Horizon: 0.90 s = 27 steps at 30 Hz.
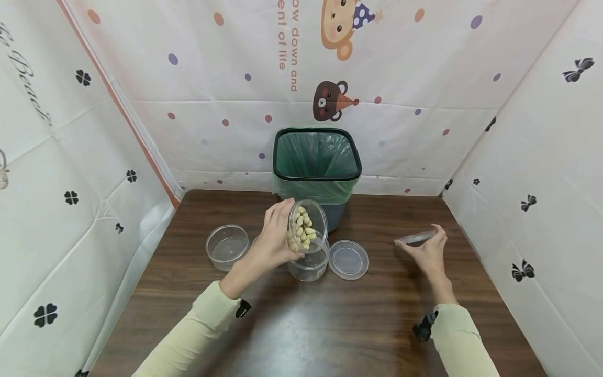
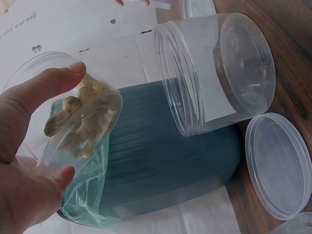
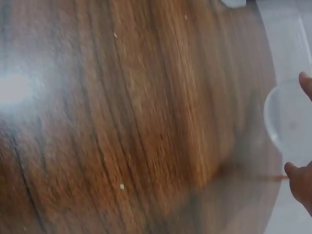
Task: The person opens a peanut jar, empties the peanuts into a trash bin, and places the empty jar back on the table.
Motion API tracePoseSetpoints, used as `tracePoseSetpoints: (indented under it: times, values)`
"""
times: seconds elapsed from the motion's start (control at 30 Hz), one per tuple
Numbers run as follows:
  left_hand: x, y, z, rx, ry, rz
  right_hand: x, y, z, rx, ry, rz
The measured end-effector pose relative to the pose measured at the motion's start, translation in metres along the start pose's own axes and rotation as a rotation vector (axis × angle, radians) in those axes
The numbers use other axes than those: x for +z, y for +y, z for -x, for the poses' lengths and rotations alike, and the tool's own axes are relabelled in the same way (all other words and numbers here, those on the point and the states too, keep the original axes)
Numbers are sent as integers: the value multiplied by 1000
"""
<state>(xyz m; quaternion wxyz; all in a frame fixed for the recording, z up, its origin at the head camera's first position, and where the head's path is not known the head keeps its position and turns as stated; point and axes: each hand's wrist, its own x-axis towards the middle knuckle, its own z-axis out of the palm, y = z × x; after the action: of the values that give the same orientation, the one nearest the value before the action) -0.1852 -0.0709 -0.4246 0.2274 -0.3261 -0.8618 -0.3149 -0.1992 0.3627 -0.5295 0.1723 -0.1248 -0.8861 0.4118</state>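
My left hand (image 1: pixel 269 241) grips a clear round plastic container (image 1: pixel 322 213) that holds peanuts (image 1: pixel 302 229). It is tilted above an open clear plastic jar (image 1: pixel 307 272) on the table. In the left wrist view, thumb and fingers hold the container's sides, with the peanuts (image 2: pixel 85 117) gathered near its rim. To the right, raised above the tabletop, a clear plastic lid (image 1: pixel 416 238) is pinched between the thumb and fingers of my right hand (image 1: pixel 430 255). The right wrist view catches that lid (image 3: pixel 290 114) only at its right edge.
Beside the jar a second clear lid (image 1: pixel 348 260) lies flat. An open clear container (image 1: pixel 227 246) sits to the left on the brown wooden table (image 1: pixel 301 330). A bin with a green liner (image 1: pixel 317 186) stands behind the jar. Printed cloth walls (image 1: pixel 212 136) enclose the table.
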Motion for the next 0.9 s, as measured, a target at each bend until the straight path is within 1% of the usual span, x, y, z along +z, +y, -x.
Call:
tracePoseSetpoints:
  times: [0.07, 0.27, 0.37, 0.53, 0.67, 0.83, 0.9]
  values:
    - [0, 0, 0, 5, 1, -5, -3, 6, -1, 41, -21, 39]
    - [1, -1, 2, 19, -1, -14, -9, 19, -2, 204, -139, 177]
    - [0, -1, 2, 11, -8, -9, -10, 22, -5, 236, -188, 243]
    - [-2, 0, 0, 19, -2, -10, -11, 25, -8, 229, -233, 270]
    - [-2, -1, -1, 34, 14, -13, -11, 22, -7, 196, -266, 308]
    - [-2, -2, 0, 32, 16, -11, -10, 5, -2, 169, -300, 362]
    - [-2, -2, 0, 33, 13, -13, -9, -7, -2, 132, -305, 363]
